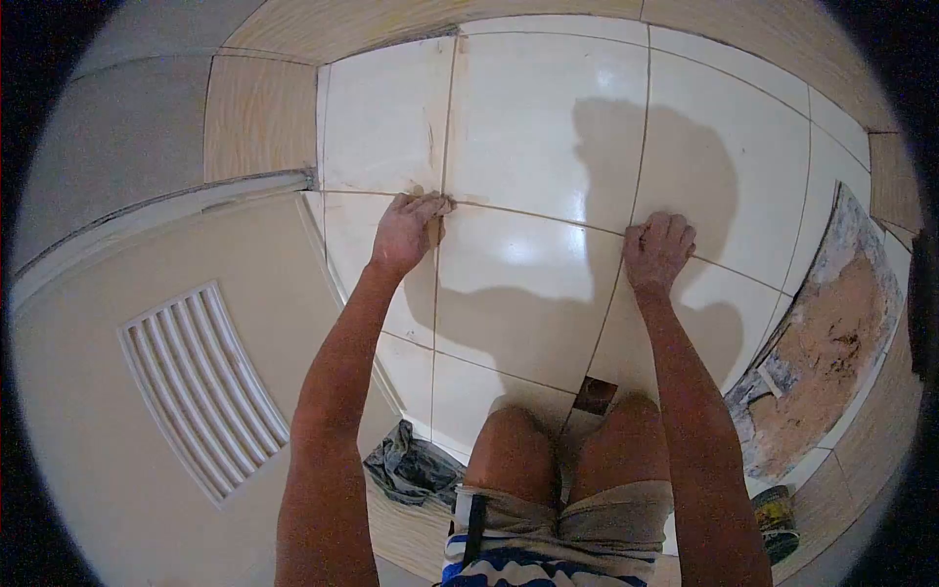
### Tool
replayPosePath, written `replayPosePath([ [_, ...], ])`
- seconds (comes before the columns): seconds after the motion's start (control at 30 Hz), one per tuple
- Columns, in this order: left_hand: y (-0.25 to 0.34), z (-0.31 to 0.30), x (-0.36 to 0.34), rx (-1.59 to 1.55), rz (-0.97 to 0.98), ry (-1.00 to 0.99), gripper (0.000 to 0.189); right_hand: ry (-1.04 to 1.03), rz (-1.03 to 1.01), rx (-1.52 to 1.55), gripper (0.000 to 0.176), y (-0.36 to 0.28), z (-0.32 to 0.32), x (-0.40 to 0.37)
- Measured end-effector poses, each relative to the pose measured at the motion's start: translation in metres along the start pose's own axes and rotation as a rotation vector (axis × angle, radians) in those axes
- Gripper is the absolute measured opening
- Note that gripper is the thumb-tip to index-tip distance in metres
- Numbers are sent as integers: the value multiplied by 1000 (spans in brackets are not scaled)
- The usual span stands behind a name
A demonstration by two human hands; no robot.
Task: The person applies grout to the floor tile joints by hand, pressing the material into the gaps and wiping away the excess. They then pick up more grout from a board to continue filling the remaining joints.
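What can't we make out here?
Head view, all:
- What left hand holds, if anything: hidden by its fingers.
- Under right hand: hidden by the hand itself.
- Inside dark bag: hidden by folds.
- Container markings: too small, partly behind forearm.
- Dark object, right: cut off by lens edge.

bright glare on the pale tiles [533, 249], dark shadows, curved fisheye edges, black corners.

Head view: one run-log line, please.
left hand: at brown grout line | right hand: curled on glossy white tiles | held items: none discernible
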State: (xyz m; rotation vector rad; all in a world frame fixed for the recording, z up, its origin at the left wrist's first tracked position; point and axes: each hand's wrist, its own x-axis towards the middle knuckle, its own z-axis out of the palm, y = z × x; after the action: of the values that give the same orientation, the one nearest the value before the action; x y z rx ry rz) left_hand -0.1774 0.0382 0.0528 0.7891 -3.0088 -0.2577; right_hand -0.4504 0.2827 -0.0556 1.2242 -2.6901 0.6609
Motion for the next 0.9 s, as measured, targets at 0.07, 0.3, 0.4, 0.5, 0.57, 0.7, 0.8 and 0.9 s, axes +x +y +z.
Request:
replayPosePath([
  [0.07, -5, -17, 18, -61, -70, -320, 24, -2, 16, -2, 30, -3, -1, 2],
  [0.3, -44, 22, -3, 37, -826, 127, 25, -64, 33, -16, 32, 0, -2, 1],
  [0.4, 5, 65, -10, 23, -597, 425, 24, -30, 20, -60, 31, -1, 1, -1],
  [0.5, 64, 47, -4, -20, -585, 188, 25, -1, -29, -23, 29, 0, -1, -1],
  [0.57, 49, 40, -12, -255, -609, 245, 25, -12, -21, -14, 28, 0, 0, -1],
  [0.7, -38, 0, -16, -191, -1093, 242, 25, 16, -37, -36, 23, 0, -1, 2],
  [0.8, -92, 22, -43, -178, -1130, 250, 27, -63, -4, -18, 21, -1, -5, 4],
  [0.9, -55, 46, -34, -180, -890, 309, 32, -37, -2, -37, 21, -2, -2, 3],
])
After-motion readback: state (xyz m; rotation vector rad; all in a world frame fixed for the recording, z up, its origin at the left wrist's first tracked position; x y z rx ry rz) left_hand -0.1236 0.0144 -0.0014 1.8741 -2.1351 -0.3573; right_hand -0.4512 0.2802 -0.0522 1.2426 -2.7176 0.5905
